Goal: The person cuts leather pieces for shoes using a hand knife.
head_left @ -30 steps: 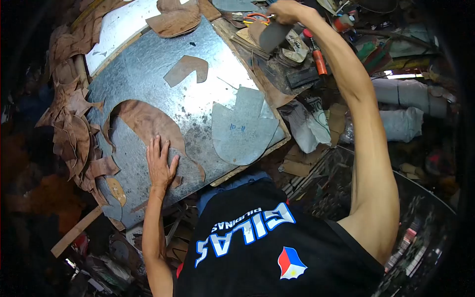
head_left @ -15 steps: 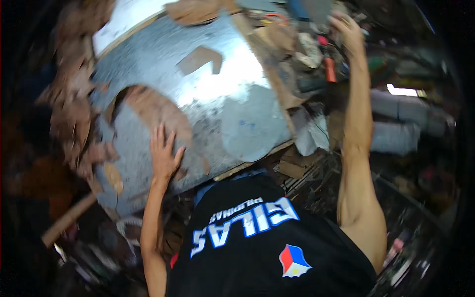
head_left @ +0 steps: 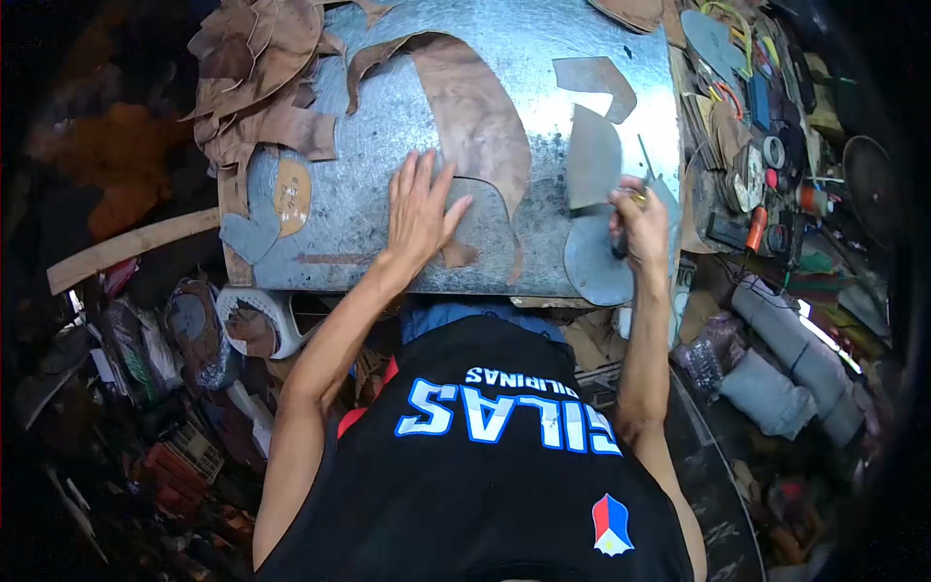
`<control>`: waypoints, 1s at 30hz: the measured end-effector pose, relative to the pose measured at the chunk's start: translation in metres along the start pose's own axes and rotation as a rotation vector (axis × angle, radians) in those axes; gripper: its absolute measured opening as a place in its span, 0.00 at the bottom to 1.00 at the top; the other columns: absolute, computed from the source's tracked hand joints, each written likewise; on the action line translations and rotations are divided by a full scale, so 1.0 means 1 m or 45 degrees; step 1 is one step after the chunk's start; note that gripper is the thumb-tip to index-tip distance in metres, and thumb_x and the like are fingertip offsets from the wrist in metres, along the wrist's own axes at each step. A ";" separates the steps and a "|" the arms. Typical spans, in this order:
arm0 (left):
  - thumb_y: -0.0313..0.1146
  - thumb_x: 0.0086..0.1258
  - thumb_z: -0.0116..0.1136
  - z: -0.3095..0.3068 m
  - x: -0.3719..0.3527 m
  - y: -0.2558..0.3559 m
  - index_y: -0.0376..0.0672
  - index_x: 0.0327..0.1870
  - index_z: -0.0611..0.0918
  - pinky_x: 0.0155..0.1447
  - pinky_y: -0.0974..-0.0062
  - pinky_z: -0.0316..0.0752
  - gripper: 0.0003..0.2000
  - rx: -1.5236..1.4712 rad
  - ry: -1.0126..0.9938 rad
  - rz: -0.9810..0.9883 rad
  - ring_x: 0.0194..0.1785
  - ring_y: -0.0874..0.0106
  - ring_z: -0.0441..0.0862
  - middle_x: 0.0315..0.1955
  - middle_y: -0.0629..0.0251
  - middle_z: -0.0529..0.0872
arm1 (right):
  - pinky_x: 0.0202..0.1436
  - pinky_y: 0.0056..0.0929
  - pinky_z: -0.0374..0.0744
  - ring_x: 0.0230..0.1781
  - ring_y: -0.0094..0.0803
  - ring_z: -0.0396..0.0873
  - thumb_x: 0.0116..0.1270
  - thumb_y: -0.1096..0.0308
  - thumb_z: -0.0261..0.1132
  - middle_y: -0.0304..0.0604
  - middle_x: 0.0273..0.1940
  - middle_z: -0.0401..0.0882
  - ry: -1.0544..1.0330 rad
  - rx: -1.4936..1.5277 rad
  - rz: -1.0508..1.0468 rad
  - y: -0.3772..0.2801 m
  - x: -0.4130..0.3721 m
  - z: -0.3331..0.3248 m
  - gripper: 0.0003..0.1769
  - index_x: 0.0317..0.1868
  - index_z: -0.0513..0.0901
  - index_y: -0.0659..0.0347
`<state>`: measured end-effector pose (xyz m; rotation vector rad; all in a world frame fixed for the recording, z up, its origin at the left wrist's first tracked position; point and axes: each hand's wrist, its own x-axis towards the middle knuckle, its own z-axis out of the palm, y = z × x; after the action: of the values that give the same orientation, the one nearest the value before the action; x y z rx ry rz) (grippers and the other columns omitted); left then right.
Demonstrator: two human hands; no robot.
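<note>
My left hand lies flat on the metal-topped table, fingers extended, its fingertips at the edge of a curved brown piece of leather. A small brown scrap sits beside the palm. My right hand is closed over the table's right side, around a slim tool with a dark handle; its kind I cannot tell. Just left of those fingers is a flat grey pattern piece. A rounded grey pattern lies below it, and an angular brown-grey piece above.
Leather scraps pile up at the table's back left. An orange-tan pattern lies near the left edge. Hand tools, including an orange-handled one, crowd the right side. A white stool and grey rolls flank me.
My right hand has come back from the tools at the far right to the table, and the grey pattern piece now shows beside it. My left hand stays by the leather. The view has turned.
</note>
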<state>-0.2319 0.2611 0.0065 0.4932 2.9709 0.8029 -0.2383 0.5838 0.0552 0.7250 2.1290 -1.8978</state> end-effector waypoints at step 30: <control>0.37 0.68 0.64 0.010 0.079 -0.019 0.39 0.63 0.77 0.73 0.55 0.63 0.24 0.005 0.075 0.270 0.73 0.51 0.66 0.67 0.52 0.73 | 0.23 0.18 0.71 0.19 0.20 0.75 0.70 0.71 0.61 0.38 0.23 0.78 0.002 0.053 0.105 0.029 -0.048 0.036 0.09 0.47 0.77 0.65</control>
<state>-0.3112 0.2742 -0.0071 0.8096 3.0095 0.8410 -0.1893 0.5400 0.0461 0.8097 2.0329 -1.9049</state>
